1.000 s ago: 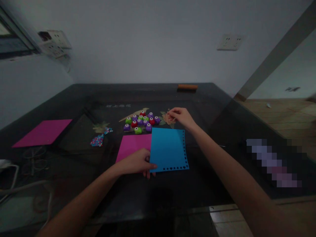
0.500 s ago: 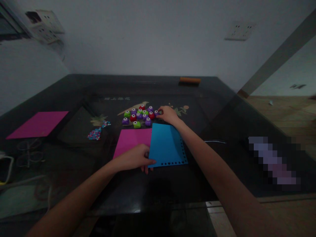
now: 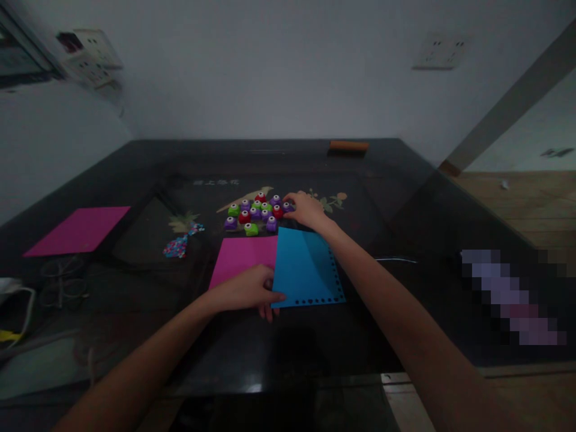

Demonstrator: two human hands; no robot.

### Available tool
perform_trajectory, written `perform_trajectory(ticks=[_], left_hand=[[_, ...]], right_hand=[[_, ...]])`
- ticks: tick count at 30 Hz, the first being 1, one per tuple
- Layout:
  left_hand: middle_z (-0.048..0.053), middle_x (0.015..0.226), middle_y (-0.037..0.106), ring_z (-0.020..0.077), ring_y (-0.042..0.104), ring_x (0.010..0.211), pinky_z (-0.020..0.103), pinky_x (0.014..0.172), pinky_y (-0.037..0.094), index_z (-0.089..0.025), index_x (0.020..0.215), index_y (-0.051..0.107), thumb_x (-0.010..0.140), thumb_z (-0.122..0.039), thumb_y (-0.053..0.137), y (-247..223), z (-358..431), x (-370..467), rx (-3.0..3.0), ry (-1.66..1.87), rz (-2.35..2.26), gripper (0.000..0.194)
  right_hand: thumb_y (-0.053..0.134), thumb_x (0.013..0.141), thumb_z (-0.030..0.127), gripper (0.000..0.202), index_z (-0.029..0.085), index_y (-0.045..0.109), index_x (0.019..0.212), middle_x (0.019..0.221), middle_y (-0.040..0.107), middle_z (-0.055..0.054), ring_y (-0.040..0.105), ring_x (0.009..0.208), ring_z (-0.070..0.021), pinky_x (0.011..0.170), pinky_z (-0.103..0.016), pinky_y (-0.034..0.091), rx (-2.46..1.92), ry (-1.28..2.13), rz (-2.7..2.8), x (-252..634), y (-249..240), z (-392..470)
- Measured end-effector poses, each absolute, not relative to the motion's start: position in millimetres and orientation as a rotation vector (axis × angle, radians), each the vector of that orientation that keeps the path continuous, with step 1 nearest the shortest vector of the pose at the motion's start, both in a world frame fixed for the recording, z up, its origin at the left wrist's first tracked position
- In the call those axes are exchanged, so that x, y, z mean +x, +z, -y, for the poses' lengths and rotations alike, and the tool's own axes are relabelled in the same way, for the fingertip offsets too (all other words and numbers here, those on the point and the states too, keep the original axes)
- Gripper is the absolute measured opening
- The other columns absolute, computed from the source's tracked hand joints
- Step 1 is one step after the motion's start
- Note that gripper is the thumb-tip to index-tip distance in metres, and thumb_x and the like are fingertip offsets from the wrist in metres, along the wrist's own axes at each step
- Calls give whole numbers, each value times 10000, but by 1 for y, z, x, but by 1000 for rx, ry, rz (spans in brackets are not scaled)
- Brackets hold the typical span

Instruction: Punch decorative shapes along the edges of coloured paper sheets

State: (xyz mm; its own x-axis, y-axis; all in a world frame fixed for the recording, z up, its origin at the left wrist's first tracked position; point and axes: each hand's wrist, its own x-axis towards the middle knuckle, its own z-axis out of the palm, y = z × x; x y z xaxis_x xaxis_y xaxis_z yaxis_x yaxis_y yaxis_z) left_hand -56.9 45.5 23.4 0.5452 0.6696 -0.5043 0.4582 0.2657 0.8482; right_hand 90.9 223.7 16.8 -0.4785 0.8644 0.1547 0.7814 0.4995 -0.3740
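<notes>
My left hand [image 3: 252,289] pinches the lower left corner of a blue sheet of paper [image 3: 302,267], thumb on top and fingers beneath. Small punched holes run along the sheet's bottom and right edges. Partly under it and under my left hand lies a pink sheet [image 3: 247,255]. Beyond the sheets stands a cluster of small craft punches in red, green and purple, among them a green punch [image 3: 251,229] at the front. My right hand [image 3: 306,210] has its fingertips closed around a purple craft punch [image 3: 288,207] at the cluster's right end.
Another pink sheet [image 3: 81,230] lies at the left. Small blue and pink paper bits [image 3: 176,246] form a pile left of the punches. An orange-brown roll [image 3: 348,146] rests at the table's back edge. A cable [image 3: 31,315] is at the left; a blurred object [image 3: 510,297] lies right.
The view has shifted slightly. My hands, the blue sheet and the punches keep about the same places relative to each other.
</notes>
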Motion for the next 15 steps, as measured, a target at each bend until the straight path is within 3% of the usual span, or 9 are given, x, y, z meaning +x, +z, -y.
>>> perform_trajectory(ticks=[15], left_hand=[[55, 674, 711, 165, 665, 541, 246, 490, 504, -133, 775, 609, 759, -347, 617, 24, -48, -56, 1355, 195, -1065, 215]], right_hand=[[654, 765, 301, 282, 216, 656, 1033, 1037, 537, -104, 493, 1013, -271, 833, -379, 419, -1234, 200, 2415, 76, 24, -214]])
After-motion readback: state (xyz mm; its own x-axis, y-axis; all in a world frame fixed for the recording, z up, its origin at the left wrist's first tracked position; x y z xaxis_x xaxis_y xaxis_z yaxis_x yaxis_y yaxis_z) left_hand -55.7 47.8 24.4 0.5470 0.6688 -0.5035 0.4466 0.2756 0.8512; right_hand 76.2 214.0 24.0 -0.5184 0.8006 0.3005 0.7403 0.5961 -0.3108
